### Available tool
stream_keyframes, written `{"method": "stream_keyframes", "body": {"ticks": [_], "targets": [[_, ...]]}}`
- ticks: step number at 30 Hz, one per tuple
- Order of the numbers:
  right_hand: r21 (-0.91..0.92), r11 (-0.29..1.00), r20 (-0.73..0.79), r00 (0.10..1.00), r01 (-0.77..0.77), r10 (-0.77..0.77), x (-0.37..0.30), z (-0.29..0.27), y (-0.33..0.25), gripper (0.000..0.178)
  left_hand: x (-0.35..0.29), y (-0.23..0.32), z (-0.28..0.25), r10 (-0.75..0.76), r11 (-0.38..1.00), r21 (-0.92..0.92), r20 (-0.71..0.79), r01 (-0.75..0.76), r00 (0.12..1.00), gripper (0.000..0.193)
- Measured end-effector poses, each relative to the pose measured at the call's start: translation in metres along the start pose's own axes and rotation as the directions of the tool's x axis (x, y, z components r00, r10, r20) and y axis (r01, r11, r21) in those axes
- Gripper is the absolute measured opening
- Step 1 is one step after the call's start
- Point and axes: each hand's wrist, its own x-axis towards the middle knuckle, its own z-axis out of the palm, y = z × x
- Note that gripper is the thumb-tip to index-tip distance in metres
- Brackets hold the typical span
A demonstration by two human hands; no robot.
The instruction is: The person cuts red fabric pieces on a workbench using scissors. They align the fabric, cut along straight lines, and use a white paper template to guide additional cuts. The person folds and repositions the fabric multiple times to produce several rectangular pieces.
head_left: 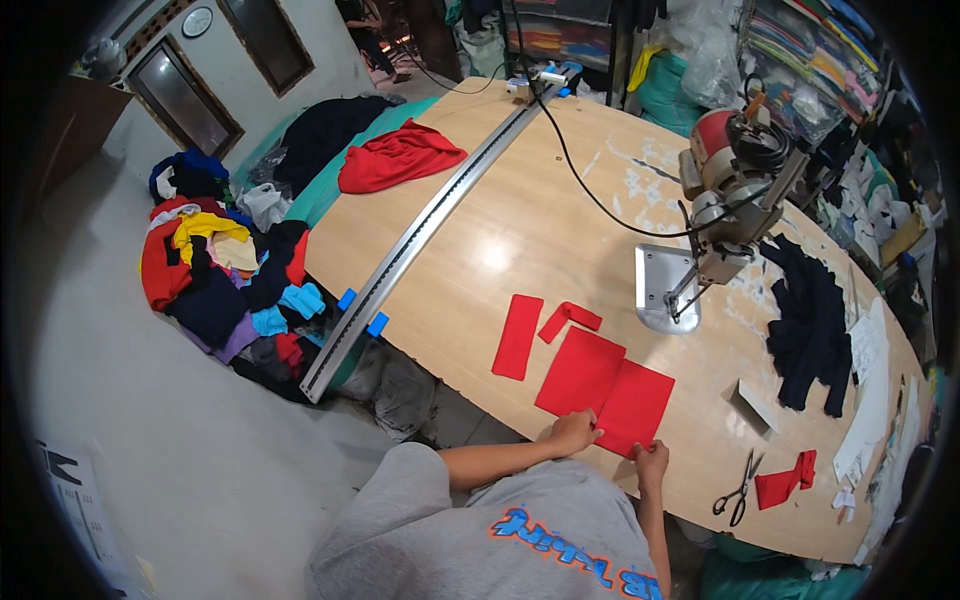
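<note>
Two flat, squarish red fabric pieces lie side by side near the front edge of the table, the left piece [582, 368] set a little farther away than the right piece [636, 405]. My left hand [574, 432] is closed at the near left corner of the right piece, where the two meet. At that piece's near right corner, my right hand [652, 461] pinches the edge. Just beyond lie a narrow red fabric strip [518, 337] and a smaller folded red strip [570, 319].
A cutting machine [715, 215] with a metal base stands beyond the fabric. Scissors [740, 490], a red scrap [785, 482], a folded card [751, 407] and dark fabric [808, 325] lie right. A metal rail [430, 225] crosses the table; red cloth [400, 158] and a clothing pile [225, 265] are left.
</note>
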Motion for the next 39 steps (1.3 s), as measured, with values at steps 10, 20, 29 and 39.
{"method": "stream_keyframes", "body": {"ticks": [10, 20, 29, 39], "targets": [[0.532, 0.805, 0.342, 0.936, -0.262, 0.079, -0.039, -0.042, -0.048, 0.024, 0.007, 0.005, 0.008, -0.269, 0.896, -0.242, 0.368, 0.371, 0.89, 0.047], [0.556, 0.767, 0.444, 0.894, -0.321, 0.052, -0.098, -0.118, -0.168, 0.022, -0.051, 0.022, 0.024, 0.206, 0.142, -0.733, 0.679, 0.665, 0.705, 0.041], [0.458, 0.884, 0.417, 0.901, -0.093, -0.122, -0.05, -0.11, -0.219, 0.024, -0.026, 0.036, -0.104, 0.043, 0.459, -0.852, 0.304, 0.252, 0.952, 0.039], [0.598, 0.787, 0.36, 0.928, -0.152, -0.094, -0.035, -0.012, -0.214, 0.021, 0.02, 0.016, -0.177, 0.112, 0.772, -0.624, -0.06, -0.125, 0.992, 0.023]]}}
